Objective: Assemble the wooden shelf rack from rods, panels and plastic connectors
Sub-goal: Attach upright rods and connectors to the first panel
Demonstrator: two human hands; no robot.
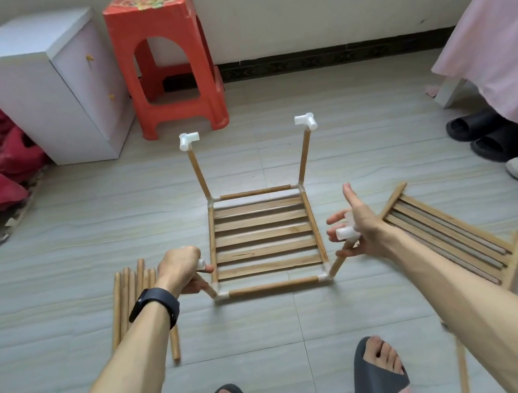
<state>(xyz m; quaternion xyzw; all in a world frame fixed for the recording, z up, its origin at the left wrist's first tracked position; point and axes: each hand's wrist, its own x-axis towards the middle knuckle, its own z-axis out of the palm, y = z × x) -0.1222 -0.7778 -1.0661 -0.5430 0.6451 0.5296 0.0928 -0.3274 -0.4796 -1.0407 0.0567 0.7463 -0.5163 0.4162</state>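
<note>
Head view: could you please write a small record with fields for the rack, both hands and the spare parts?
rack base: slatted panel flat on the floor inside a rod frame, a rod rising at each corner
far left connector, far right connector: white, on the far rod tops
left hand: grips the top of the near left rod
right hand: fingers spread, touches the near right connector atop near right rod
spare rods: bundle on the floor, left of the frame
second panel: on the floor, right of the frame
</note>
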